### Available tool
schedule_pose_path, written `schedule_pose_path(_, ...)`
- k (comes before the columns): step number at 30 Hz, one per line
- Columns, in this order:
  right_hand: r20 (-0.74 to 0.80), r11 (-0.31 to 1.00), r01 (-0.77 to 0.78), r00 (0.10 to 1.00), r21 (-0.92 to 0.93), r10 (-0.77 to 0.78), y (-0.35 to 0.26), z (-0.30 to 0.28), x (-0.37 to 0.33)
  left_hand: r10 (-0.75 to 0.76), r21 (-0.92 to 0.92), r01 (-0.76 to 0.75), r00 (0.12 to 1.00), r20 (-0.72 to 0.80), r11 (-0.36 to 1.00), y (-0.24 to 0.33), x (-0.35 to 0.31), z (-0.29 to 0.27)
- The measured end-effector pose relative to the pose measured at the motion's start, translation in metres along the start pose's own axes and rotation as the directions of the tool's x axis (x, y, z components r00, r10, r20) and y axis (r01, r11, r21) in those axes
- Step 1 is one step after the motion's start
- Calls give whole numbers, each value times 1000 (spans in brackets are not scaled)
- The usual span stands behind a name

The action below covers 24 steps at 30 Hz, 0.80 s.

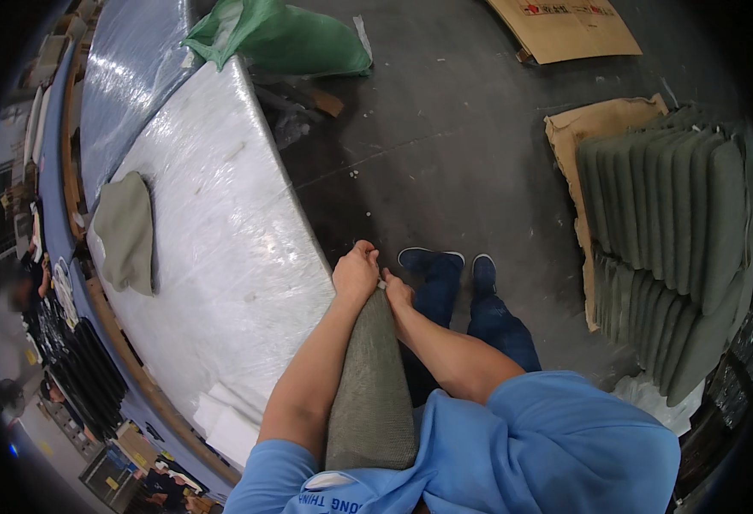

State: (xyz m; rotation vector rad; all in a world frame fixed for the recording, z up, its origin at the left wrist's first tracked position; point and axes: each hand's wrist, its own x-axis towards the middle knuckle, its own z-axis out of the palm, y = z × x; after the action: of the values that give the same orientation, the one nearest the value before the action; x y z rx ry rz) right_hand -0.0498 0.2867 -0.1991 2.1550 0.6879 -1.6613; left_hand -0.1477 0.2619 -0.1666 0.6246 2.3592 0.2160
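Observation:
A long grey-green fabric cushion stands on edge between my forearms, its near end against my blue shirt. At its far end my left hand is closed on the cover, fingers bunched together. Just to the right, my right hand pinches the same end. A small white bit shows between the hands; I cannot tell what it is. The fingertips are partly hidden. Both hands are beside the edge of a plastic-wrapped white table.
On the table lie a grey-green fabric piece and white sheets. A green sack is at the table's far corner. To the right, rows of grey-green cushions stand by cardboard. Another cardboard sheet lies farther off.

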Motion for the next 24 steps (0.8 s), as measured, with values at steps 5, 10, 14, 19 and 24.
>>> schedule_pose_path(5,7,993,50,999,-111,-49,3,2,14,3,31,-1,998,-66,1000,3,6,6)
schedule_pose_path(10,14,814,325,931,-481,-364,27,5,48,132,43,-130,990,-54,991,-1,9,14)
schedule_pose_path(14,378,143,509,774,-849,-508,23,3,86,264,73,-259,961,-78,963,31,37,8)
schedule_pose_path(19,-11,789,302,931,-535,-364,52,-1,91,177,145,-176,984,8,974,12,-5,23)
schedule_pose_path(24,9,992,92,996,-87,-92,20,11,25,133,189,-123,990,-39,974,-11,7,24)
